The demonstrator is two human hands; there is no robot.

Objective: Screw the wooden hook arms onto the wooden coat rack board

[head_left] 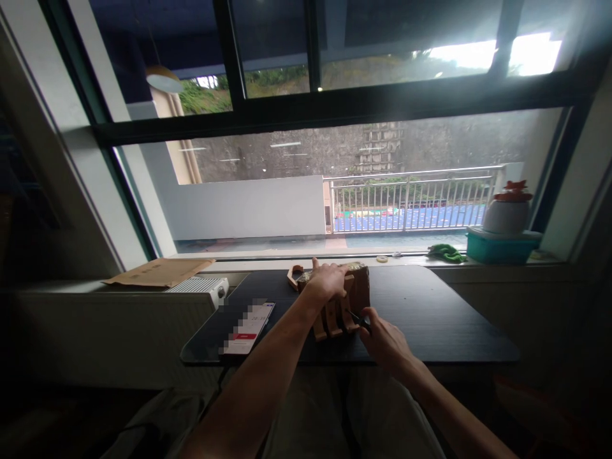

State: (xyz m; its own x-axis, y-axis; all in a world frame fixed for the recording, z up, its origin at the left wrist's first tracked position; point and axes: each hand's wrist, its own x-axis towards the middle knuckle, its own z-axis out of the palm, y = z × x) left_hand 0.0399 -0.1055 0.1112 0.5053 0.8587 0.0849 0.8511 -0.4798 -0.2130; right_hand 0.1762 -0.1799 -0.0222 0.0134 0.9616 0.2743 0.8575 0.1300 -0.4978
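Observation:
A small wooden model made of several upright slats stands near the middle of the dark table. My left hand rests on top of it, fingers curled over its upper edge and gripping it. My right hand is just to the right of the model's base. It pinches a thin dark tool whose tip touches the slats. A loose curved wooden piece lies behind the model on the left.
A phone lies on the table's left part. A white device and a brown envelope sit on the ledge at left. On the sill at right are a teal box, a white pot and a green cloth.

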